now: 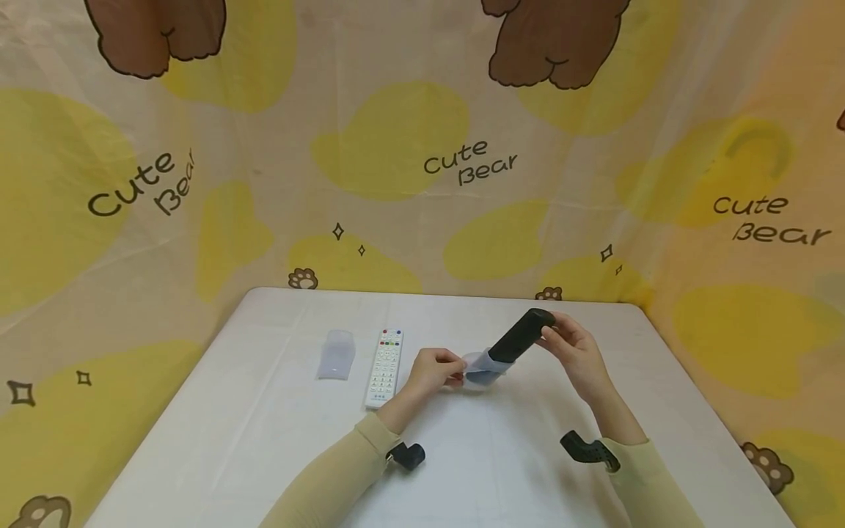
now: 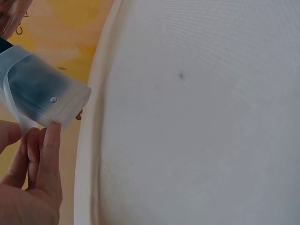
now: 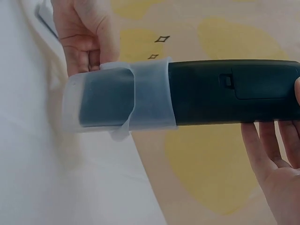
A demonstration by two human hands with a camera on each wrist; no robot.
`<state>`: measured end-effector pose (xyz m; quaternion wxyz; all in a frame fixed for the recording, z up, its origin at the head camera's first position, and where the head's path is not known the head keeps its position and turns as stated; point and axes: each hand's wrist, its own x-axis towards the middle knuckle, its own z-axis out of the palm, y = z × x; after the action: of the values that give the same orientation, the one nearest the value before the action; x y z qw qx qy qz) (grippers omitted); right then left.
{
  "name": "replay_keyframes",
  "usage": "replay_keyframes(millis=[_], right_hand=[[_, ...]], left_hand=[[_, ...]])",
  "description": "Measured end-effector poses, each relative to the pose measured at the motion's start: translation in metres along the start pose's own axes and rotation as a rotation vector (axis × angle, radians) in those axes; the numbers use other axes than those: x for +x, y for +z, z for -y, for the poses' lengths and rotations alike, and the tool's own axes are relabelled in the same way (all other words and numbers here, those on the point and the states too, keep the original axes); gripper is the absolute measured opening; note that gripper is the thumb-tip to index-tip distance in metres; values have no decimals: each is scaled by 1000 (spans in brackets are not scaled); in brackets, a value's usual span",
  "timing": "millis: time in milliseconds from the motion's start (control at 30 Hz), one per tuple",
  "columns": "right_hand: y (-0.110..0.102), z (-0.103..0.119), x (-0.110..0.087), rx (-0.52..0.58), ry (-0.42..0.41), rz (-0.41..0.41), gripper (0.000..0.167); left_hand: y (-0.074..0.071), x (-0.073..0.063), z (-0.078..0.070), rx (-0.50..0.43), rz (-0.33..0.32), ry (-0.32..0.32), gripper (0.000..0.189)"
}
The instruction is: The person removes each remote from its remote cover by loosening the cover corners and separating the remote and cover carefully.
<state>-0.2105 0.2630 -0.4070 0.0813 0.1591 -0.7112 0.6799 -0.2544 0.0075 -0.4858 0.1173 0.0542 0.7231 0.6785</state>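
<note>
A black remote control (image 1: 520, 335) is held tilted above the table, its lower end inside a translucent silicone sleeve (image 1: 485, 370). My right hand (image 1: 576, 355) grips the bare upper end of the remote. With fingers and thumb, my left hand (image 1: 433, 369) pinches the edge of the sleeve. In the right wrist view the battery cover side of the remote (image 3: 206, 93) faces the camera, and the sleeve (image 3: 152, 93) wraps about its end with a folded-back band. The left wrist view shows the closed end of the sleeve (image 2: 70, 101) beside my left fingertips (image 2: 51, 136).
A white remote control (image 1: 383, 369) lies on the white table (image 1: 264, 440) left of my left hand. Farther left lies another translucent sleeve (image 1: 337, 355), flat. A patterned cloth (image 1: 396, 147) hangs behind the table. Black wrist straps sit near both cuffs.
</note>
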Motion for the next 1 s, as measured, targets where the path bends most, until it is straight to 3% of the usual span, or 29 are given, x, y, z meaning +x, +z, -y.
replay_keyframes(millis=[433,1000], right_hand=[[0,-1,-2,26,-7,-3,30],[0,-2,-2,38,-39,7,31]], left_hand=[[-4,0,-2,-34,-3,14,16],[-7,-2,-2,-13,-14,16,14]])
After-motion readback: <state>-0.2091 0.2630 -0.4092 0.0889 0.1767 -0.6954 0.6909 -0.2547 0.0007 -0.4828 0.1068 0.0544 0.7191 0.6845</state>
